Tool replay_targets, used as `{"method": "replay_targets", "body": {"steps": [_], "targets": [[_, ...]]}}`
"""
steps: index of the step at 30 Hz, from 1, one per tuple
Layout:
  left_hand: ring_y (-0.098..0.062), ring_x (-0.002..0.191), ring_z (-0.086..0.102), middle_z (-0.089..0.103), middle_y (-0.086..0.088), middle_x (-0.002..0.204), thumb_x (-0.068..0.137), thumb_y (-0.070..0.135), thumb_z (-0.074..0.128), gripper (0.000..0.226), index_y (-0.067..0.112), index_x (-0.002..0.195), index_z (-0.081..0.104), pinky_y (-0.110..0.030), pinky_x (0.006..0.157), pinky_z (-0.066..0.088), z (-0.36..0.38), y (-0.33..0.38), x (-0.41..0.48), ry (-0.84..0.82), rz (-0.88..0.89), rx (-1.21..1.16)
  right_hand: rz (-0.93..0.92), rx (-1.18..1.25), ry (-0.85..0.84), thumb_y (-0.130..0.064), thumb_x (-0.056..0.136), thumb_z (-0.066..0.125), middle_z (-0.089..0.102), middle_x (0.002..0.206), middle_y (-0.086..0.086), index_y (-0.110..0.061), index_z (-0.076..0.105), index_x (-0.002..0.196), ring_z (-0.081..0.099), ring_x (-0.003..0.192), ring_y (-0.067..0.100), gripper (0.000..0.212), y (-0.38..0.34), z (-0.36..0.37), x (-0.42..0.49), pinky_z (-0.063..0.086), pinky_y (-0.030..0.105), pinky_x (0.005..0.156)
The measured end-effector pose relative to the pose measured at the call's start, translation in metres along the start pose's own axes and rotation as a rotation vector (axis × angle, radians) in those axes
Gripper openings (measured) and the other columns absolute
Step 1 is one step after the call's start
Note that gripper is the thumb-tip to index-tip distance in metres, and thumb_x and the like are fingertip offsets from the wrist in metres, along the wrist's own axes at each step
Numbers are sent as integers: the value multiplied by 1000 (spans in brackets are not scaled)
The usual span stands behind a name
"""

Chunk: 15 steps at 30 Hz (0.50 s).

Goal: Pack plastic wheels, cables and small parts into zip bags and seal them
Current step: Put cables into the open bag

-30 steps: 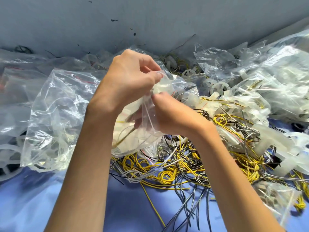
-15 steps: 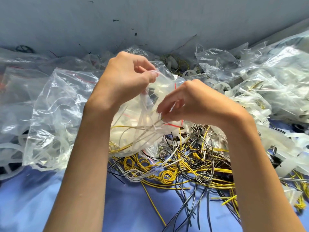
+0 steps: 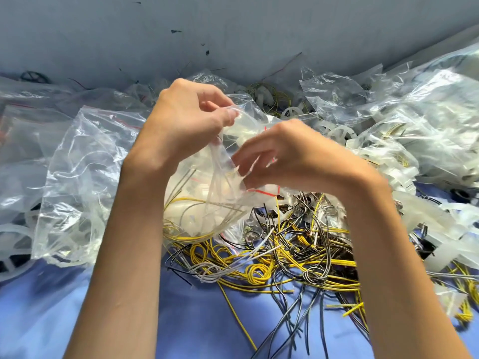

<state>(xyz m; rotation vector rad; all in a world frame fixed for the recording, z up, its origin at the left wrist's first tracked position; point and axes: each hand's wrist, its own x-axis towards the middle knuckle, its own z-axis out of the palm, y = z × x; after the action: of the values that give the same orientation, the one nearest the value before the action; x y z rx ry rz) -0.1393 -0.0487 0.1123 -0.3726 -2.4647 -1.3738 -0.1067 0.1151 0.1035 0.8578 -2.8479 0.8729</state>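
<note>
Over cables (image 3: 259, 268), left hand (image 3: 186, 125) and right hand (image 3: 293, 156) pinch mouth-up zip bag (image 3: 202, 203).

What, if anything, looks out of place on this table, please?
The loose cables lie in a tangled heap on the blue cloth beneath the held zip bag, strands straggling outward; nothing looks damaged.

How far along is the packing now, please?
Done: filled clear plastic zip bags lie at left. In hand: left hand and right hand pinch the mouth of a clear red-lined zip bag holding white parts and yellow cable, seemingly unsealed. Left: tangled yellow and black cables and white plastic wheels.
</note>
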Motion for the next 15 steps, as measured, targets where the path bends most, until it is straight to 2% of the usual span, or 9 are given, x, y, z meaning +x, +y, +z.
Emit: {"method": "replay_targets", "body": {"steps": [2,5,8,10,11,13,15], "targets": [[-3,44,54,70,1,73,83,21,68,6,22,79,72,-17,56,48,-1,-1,0,7,-5,-1,30,39,87,-20,73,79,73,77,-8,-23,75,91,66,66,5,18,7,-11,-7,49,16,63],[1,42,53,69,6,68,84,21,68,7,22,78,72,-11,48,44,-2,-1,0,13,-5,-8,126,-27,174,-31,75,77,71,77,-8,-25,74,88,63,67,5,15,20,-21,-14,47,18,62],[2,41,52,68,6,67,84,20,68,6,21,80,72,-7,46,40,-2,-2,0,20,-7,-25,259,-115,-5,-50,73,71,70,87,-18,-35,70,96,61,71,-7,28,30,-26,-20,45,16,59],[1,41,51,68,5,67,84,20,69,6,21,80,72,-7,47,40,-3,-3,0,28,-6,-20,287,-139,-130,-45,76,71,70,87,-18,-37,70,96,61,69,-11,22,34,-24,-22,41,8,56],[1,41,51,68,5,68,84,20,69,6,22,80,72,-7,48,40,-3,-4,0,32,-6,-17,278,-126,-135,-39,78,72,71,80,-17,-35,71,92,62,64,-10,14,36,-22,-22,40,5,54],[1,41,52,70,5,69,84,21,69,6,22,79,72,-8,50,41,-4,-5,1,34,-7,-14,238,-58,-38,-26,82,72,70,66,-14,-28,73,82,64,57,-7,3,37,-22,-21,40,6,53],[0,43,52,70,5,70,84,22,69,6,22,79,72,-9,51,43,-3,-5,1,32,-10,-13,178,59,113,-18,82,73,70,62,-9,-21,73,78,65,55,-1,5,39,-24,-20,44,7,55]]}}
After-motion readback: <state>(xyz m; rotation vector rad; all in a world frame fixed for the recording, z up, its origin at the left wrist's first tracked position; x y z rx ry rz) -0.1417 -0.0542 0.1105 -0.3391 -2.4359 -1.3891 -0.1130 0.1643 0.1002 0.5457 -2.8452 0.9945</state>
